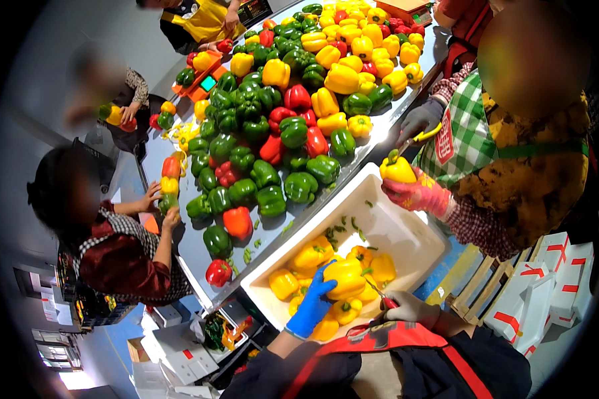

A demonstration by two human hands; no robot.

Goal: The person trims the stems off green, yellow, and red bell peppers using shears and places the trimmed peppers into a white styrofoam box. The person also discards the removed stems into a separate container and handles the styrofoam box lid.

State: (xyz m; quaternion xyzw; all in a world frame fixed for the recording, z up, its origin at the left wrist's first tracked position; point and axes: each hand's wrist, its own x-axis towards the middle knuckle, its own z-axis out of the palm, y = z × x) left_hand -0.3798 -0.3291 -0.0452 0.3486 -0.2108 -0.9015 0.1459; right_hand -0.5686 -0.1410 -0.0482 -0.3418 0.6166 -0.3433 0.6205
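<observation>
In a blue glove, my left hand (314, 300) grips a large yellow bell pepper (345, 279) above a white bin (416, 236). My right hand (411, 310), gloved in grey, is closed around red-handled scissors (389, 302). Their blades point at the stem side of the held pepper; whether they touch it I cannot tell. Several more yellow bell peppers (284, 284) lie in the bin beneath my hands. Small green stem pieces (354, 225) are scattered on the bin's inner floor.
A steel table (199, 266) beyond the bin carries heaped green, red and yellow peppers (259, 120). At right, a co-worker's pink-gloved hand (416, 191) holds a yellow pepper over the bin. Others stand left and far. White foam boxes (529, 292) and a wooden pallet (478, 282) sit at right.
</observation>
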